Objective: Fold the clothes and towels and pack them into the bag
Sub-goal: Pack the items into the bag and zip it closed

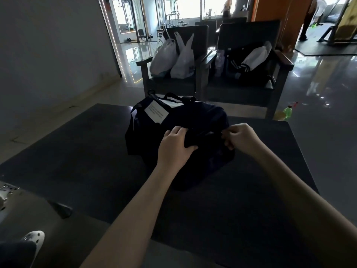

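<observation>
The dark bag [202,117] sits on the desk [87,161], a little toward 12 o'clock from its middle, with a white label [156,112] on its top at 11 o'clock. The left hand [173,146] curls its fingers round a dark fold at the bag's near top, while the right hand [241,138], at 3 o'clock of it, pinches something small on the same edge — too dark to tell what. Beyond the desk at 12 o'clock, white plastic bags [173,60] stand on a chair [170,85]

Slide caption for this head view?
Left hand grips and right hand pinches the top of a dark duffel bag on a black table.
</observation>
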Available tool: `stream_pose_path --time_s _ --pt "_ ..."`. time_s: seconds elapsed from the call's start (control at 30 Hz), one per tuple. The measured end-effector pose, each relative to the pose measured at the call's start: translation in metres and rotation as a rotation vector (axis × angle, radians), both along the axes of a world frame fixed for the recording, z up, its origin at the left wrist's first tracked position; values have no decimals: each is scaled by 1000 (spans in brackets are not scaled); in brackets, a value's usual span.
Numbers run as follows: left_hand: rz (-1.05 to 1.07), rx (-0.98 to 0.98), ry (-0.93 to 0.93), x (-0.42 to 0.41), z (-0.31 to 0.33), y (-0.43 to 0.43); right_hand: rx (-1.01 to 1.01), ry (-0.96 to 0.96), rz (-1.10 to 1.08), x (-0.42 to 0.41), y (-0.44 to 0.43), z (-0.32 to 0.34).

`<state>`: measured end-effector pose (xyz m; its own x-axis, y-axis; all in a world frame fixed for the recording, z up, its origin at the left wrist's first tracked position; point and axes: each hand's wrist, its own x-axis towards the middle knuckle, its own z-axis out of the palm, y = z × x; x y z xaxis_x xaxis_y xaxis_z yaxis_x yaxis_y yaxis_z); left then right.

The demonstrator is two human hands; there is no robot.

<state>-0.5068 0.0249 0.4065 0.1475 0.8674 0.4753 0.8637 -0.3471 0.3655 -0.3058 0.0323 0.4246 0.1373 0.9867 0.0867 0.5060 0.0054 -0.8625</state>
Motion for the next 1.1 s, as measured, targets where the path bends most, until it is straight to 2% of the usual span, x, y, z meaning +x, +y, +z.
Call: stream_pose_path --time_s 0.07,0.17,0.27,0.4,0.53,0.73,0.83,0.93,1.03,1.1 --pt "18 -3 -18 1 0 1 8 -52 74 0 0 6" --pt "17 13 -37 4 0 2 16 -111 54 -8 5 10" --pt "26 25 -38 6 2 1 20 -82 129 -19 8 12" --pt "-14 15 -30 6 3 0 8 -127 75 -17 5 7" --pt "-27 -39 -87 3 6 1 -5 -135 131 -19 -3 10" --pt "27 -52 -77 10 8 0 -5 -168 67 -18 -9 2" --pt "156 77 14 16 14 1 39 -197 40 -16 -14 0" --pt "249 193 -13 19 28 2 90 -159 4 -13 -17 -2" --pt "234 434 147 19 32 4 153 -104 -31 -12 -14 -4" --pt "145 569 268 17 31 6 178 -87 -42 -13 -12 -7"
